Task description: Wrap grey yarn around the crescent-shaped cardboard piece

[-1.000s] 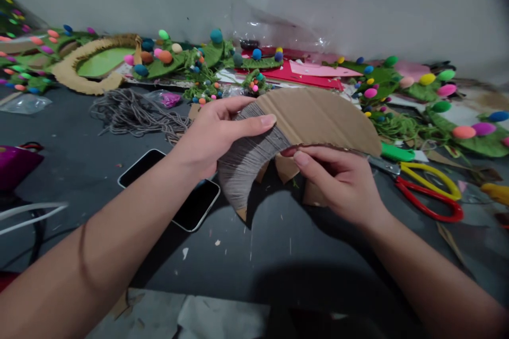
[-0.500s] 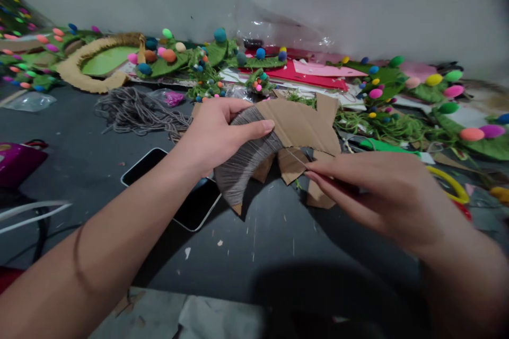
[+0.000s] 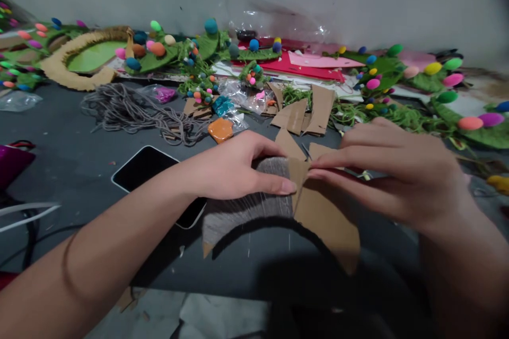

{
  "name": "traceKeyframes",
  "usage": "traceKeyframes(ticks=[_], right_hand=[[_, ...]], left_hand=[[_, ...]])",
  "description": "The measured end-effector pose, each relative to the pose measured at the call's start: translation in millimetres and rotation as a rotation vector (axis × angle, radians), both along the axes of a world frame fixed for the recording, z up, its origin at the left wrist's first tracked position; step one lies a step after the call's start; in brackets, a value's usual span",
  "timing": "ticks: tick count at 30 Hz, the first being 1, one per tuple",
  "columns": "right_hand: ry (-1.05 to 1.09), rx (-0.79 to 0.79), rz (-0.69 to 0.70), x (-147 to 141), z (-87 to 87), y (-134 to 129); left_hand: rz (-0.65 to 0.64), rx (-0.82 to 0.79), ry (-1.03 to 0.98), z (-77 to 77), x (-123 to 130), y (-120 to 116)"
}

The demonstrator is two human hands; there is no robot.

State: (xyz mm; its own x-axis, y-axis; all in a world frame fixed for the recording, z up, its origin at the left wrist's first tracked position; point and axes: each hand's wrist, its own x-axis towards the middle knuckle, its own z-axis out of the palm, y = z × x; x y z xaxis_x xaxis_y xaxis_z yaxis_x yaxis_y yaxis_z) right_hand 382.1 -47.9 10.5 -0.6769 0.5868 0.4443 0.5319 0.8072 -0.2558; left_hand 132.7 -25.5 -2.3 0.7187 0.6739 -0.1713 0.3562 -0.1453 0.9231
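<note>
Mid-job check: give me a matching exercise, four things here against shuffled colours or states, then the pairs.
1. Cardboard crescent
2. Phone
3. Loose yarn
4. Packet nearest the left hand

A. Orange
B. Partly wrapped in grey
C. Tangled heap on the table
D. Partly hidden by the left forearm

Pairs: 1-B, 2-D, 3-C, 4-A

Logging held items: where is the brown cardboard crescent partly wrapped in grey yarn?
In the head view, the crescent is just below centre, in the left hand, right of the black rectangular phone.
</note>
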Motion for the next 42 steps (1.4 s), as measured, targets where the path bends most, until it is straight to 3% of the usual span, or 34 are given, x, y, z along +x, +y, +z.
traceKeyframes(ticks=[7,16,21,26,30,37,42], right_hand=[[0.047,-0.171,0.026,-9.1,-8.9,2.3],[0.138,-0.316,0.068,-13.7,-12.3,1.9],[0.196,-0.520,-0.044,-16.4,-9.0,-1.4],[0.262,-0.847,-0.040,-15.0,-10.5,1.7],[0.335,-1.093,-0.008,-13.8,-16.4,5.4],[0.584,-1.458,-0.103,-22.0,-21.2,4.0],[0.714,-1.504,-0.147,-25.9,-14.6,5.8]], left_hand=[[-0.116,0.061,0.085,-5.8,3.3,-2.0],[-0.181,0.063,0.131,-2.7,7.8,-6.2],[-0.122,0.072,0.027,-5.1,6.6,-10.8],[-0.155,0.070,-0.006,-4.4,5.1,-12.6],[-0.135,-0.024,-0.018,-1.2,-0.2,-12.6],[-0.117,-0.109,-0.095,1.8,-11.3,-6.8],[0.002,-0.101,-0.092,-1.8,-7.2,2.6]])
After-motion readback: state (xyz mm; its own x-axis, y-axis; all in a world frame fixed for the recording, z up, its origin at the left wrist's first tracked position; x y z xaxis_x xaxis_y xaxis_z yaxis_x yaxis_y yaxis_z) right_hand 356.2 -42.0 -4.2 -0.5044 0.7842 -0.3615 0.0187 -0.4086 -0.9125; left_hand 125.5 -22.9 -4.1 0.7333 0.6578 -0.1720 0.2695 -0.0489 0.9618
